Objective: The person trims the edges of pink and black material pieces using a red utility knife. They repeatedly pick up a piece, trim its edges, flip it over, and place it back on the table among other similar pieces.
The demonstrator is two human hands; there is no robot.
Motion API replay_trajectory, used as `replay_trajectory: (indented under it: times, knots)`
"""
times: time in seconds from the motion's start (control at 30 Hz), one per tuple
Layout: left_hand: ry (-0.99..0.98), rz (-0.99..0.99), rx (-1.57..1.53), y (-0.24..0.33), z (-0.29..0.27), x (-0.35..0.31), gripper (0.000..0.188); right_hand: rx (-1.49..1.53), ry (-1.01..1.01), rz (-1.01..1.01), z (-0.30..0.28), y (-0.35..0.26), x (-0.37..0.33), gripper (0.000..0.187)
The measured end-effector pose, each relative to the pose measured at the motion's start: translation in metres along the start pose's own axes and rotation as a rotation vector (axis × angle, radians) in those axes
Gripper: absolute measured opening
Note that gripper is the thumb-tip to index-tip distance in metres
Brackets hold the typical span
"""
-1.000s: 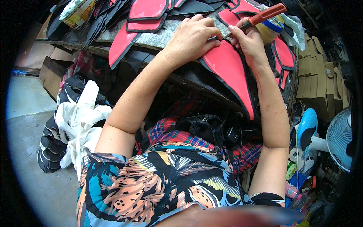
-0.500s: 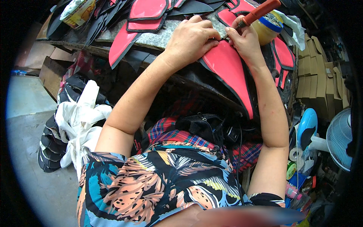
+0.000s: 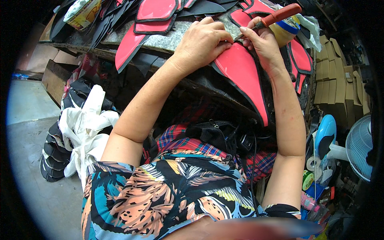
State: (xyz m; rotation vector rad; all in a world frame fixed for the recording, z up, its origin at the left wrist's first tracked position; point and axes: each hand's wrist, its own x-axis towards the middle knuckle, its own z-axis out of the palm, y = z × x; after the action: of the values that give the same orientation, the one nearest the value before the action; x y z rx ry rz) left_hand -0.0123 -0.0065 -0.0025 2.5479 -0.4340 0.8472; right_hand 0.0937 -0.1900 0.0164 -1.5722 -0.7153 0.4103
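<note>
A glossy red-pink panel with black edging (image 3: 245,69) lies over the bench edge, its long pointed end hanging down toward me. My left hand (image 3: 205,42) pinches or presses its upper end with thumb and fingertips. Just to the right, my right hand (image 3: 260,42) is closed round a red-handled tool (image 3: 282,14) with a dark collar. The tool is tilted, handle up to the right, and its thin shaft points at the panel's upper end near my left fingertips. Its very tip is too small to make out.
More red-pink panels (image 3: 155,25) and dark sheets (image 3: 105,30) are spread on the stone-topped bench (image 3: 164,41). A blue-rimmed jar (image 3: 282,33) stands close behind my right hand. Folded cardboard (image 3: 330,80) and a white fan (image 3: 360,148) are at right; white cloth (image 3: 89,128) hangs at left.
My right hand has shifted slightly right, and the tool leans lower, its handle further right. The left hand and panel have stayed nearly still.
</note>
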Motion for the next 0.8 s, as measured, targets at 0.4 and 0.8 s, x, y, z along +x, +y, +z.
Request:
replay_trajectory:
  times: [0.4,0.8]
  knots:
    - [0.051,-0.046,0.039,0.004,0.000,-0.002,0.016,-0.195,-0.019,-0.155,0.000,0.010,0.003,0.018]
    - [0.044,0.029,0.093,0.002,-0.005,-0.003,0.014,-0.028,-0.002,-0.042,0.000,0.002,-0.001,0.017]
